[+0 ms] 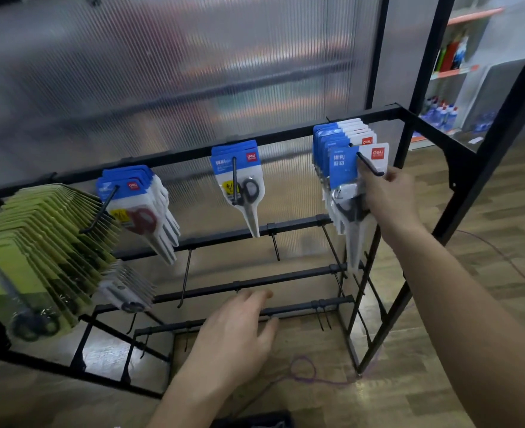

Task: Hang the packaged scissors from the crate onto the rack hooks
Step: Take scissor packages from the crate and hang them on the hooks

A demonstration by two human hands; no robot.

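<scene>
The right hand point(387, 193) grips the right edge of the front packaged scissors point(344, 168), fingers curled round it. This pack hangs on the rightmost hook point(369, 166) of the rack's point(187, 154) top bar, foremost in a row of like packs. The left hand point(236, 335) hovers before the rack's lower bars, fingers relaxed and spread, holding nothing.

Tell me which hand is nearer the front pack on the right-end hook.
Right. The right hand holds that front pack by its right edge; the left hand hangs open far below it, to the left, near the lower rails.
</scene>
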